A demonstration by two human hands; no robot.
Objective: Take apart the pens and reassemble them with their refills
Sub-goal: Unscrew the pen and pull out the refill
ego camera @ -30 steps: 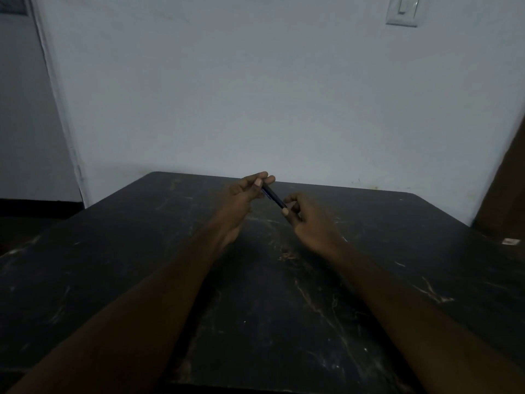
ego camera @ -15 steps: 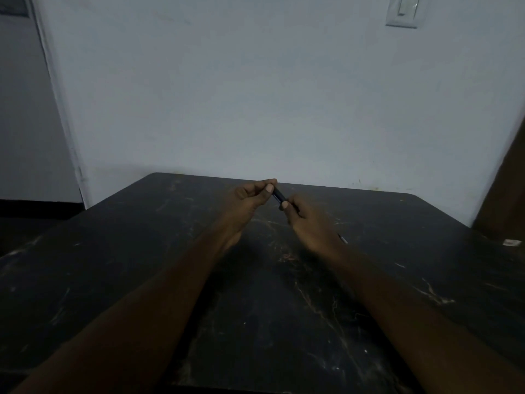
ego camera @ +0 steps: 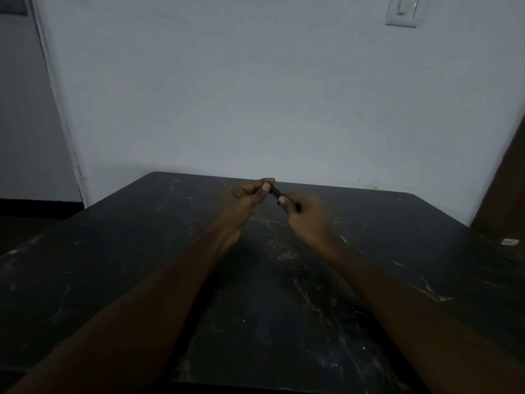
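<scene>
- trim [ego camera: 61, 109]: pale vertical strip at far left, where the wall [ego camera: 255, 95] turns; the wall is plain and pale and runs behind the whole table
- table [ego camera: 142, 251]: dark top, scuffed, light scratches all over; far edge sits against the wall, far left corner rounded
- left hand [ego camera: 244, 196]: forearm comes in from the near left corner, hand raised over the table near the middle of the far edge; fingers curled in, thumb and forefinger tips pinching the left end of the pen, thumbnail facing the camera
- pen [ego camera: 275, 191]: dark, only a short bit of barrel shows between the two hands; held clear of the table top, sloping down from left to right; too dim to tell whether it is one piece or two, refill not identifiable
- right hand [ego camera: 308, 217]: forearm comes in from the near right corner; fingers curled round the pen's right end, thumb tip pressed on the barrel just beside the left thumb; a dark stub pokes out past the fingers on the right
- slim piece [ego camera: 343, 238]: thin, light-tipped, on the table just beside the right wrist, mostly hidden by it; can't tell what it is
- white piece [ego camera: 510, 242]: small, flat, near the table's right edge, well apart from the hands
- switch plate [ego camera: 402, 9]: white, high on the wall, upper right
- brown panel [ego camera: 508, 177]: at far right, past the table's far right corner
</scene>
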